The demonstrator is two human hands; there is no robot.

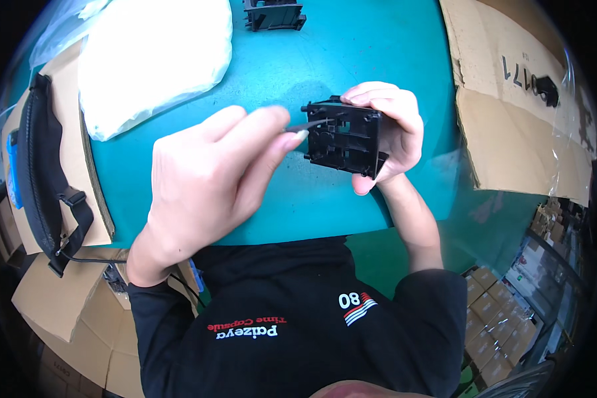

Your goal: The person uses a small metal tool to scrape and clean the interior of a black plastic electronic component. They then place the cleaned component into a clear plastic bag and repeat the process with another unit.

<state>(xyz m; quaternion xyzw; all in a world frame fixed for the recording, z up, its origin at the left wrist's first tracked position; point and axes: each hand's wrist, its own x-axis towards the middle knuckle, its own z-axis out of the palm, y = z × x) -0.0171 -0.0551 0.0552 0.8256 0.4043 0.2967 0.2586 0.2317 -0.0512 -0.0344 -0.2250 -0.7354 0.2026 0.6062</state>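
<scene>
My right hand is closed round a black plastic housing, gripping it from its right side above the table. The housing's open side shows ribs, small square holes and pegs along its edges. In my left hand, thumb and fingers pinch a thin, dark tool with a pointed tip, which looks like tweezers. Its tip reaches into the upper left part of the housing; whether it touches anything there I cannot tell. Slight motion blur lies over the left fingertips.
Another black plastic part lies at the far edge of the green table. A white plastic bag fills the far left. Beside it a black waist pouch rests on cardboard. An open cardboard box stands right; stacked cartons are lower right.
</scene>
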